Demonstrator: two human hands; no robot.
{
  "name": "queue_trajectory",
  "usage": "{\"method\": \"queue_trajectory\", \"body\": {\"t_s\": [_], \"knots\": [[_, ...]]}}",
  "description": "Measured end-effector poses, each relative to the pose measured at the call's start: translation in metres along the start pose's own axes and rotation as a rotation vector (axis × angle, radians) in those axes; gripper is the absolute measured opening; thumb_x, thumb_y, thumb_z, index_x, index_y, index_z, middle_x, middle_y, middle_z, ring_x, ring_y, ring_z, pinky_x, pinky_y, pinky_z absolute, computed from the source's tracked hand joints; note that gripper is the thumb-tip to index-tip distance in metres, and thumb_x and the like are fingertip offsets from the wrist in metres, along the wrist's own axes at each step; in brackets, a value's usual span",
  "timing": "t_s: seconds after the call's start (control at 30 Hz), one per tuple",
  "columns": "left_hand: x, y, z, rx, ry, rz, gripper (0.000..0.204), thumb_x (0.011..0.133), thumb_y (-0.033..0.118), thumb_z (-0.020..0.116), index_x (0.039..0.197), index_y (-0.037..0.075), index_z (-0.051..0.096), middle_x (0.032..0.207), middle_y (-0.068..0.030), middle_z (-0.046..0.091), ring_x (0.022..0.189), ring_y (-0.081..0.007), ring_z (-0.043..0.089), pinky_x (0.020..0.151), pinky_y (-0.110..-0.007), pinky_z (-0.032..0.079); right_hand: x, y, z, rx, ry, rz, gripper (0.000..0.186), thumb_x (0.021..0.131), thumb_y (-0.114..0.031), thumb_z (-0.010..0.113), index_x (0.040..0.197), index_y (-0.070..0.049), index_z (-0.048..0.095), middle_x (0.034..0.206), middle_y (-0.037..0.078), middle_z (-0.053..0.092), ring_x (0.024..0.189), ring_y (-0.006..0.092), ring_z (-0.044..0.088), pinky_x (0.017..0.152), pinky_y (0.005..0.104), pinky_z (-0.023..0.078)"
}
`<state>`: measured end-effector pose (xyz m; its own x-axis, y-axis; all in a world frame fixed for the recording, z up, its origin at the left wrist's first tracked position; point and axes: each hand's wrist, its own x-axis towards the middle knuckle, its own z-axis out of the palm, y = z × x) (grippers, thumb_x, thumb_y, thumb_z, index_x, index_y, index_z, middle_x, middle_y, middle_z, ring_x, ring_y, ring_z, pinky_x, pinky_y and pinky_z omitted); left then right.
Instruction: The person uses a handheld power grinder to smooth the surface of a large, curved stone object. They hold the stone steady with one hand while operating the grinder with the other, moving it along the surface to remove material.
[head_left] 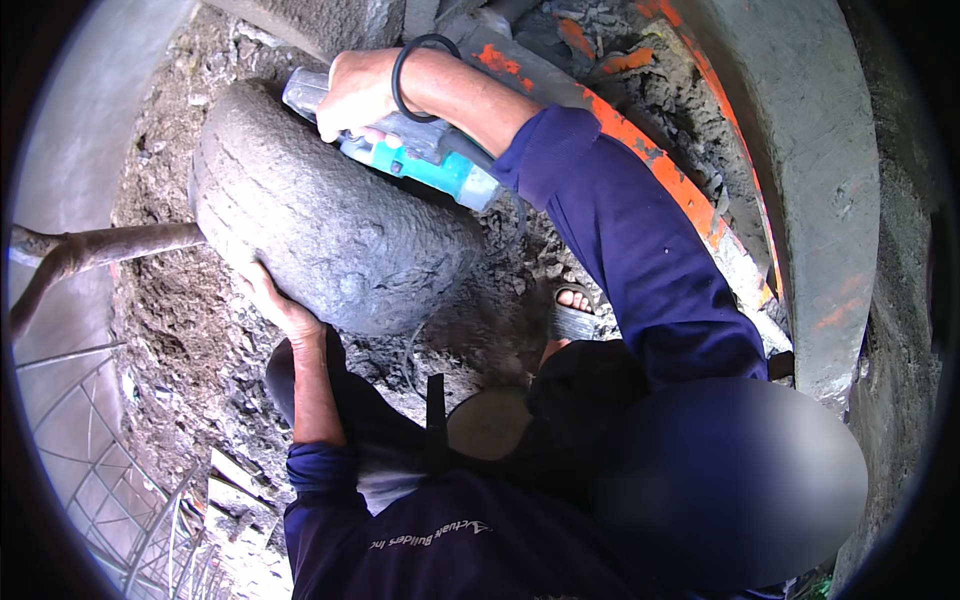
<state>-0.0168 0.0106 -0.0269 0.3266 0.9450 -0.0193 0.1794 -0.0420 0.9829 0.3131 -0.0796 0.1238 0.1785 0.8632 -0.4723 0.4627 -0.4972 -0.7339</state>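
Observation:
A big grey, rounded stone [330, 210] sits tilted on rubble in front of me. My right hand [355, 95] is closed around a teal and grey power tool [425, 172] along the stone's upper right edge. The tool's working end is hidden by the stone and my hand. My left hand [280, 305] lies against the lower left side of the stone, its fingers stretched along the surface. A black loop of cord [400, 75] hangs around my right wrist.
A forked wooden branch [130, 243] touches the stone's left side. Curved orange-edged pieces [665, 175] and a thick grey curved slab [820, 190] stand at the right. Metal mesh [95, 465] is at lower left. My sandalled foot [573, 315] rests on the rubble, near a round pale surface [488, 424].

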Motion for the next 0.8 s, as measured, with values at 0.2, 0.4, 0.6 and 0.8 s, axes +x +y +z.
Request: {"method": "queue_trajectory", "body": {"t_s": [0.2,0.4,0.6,0.8], "knots": [[-0.001,-0.001,0.002,-0.042,0.005,0.044,0.067,0.110,0.046,0.050,0.154,-0.002,0.039,0.153,-0.0178,0.042,0.142,-0.0284,0.042,0.122,-0.047,0.029,-0.016,-0.013,-0.006,-0.037,-0.002,0.012,0.044,0.086,-0.033,0.068,0.052,-0.004,0.069,0.054,0.009,0.067,0.058,0.0174,0.065,0.076,0.0332,0.051],[-0.004,0.013,0.007,-0.042,-0.003,0.047,0.066,0.110,0.046,0.049,0.154,-0.001,0.039,0.149,-0.0160,0.044,0.140,-0.0277,0.043,0.120,-0.046,0.030,0.005,-0.004,-0.007,-0.105,-0.047,-0.002,0.036,0.081,-0.033,0.066,0.056,-0.007,0.073,0.063,0.007,0.071,0.077,0.0210,0.068,0.082,0.0396,0.052],[-0.009,0.027,0.014,-0.082,0.031,-0.044,0.070,0.109,0.048,0.051,0.156,-0.001,0.035,0.151,-0.0191,0.042,0.139,-0.0289,0.043,0.119,-0.047,0.032,0.009,0.007,-0.006,-0.082,-0.075,-0.038,0.034,0.080,-0.030,0.064,0.056,-0.008,0.073,0.063,0.006,0.072,0.077,0.0206,0.068,0.082,0.0407,0.052],[0.006,-0.023,-0.009,-0.053,-0.020,0.015,0.069,0.108,0.046,0.053,0.155,-0.002,0.036,0.151,-0.0193,0.041,0.139,-0.0281,0.043,0.120,-0.046,0.031,-0.010,0.020,0.005,0.110,0.088,0.026,0.029,0.082,-0.029,0.070,0.067,-0.005,0.075,0.065,0.009,0.072,0.073,0.0217,0.070,0.072,0.0395,0.055]]}}
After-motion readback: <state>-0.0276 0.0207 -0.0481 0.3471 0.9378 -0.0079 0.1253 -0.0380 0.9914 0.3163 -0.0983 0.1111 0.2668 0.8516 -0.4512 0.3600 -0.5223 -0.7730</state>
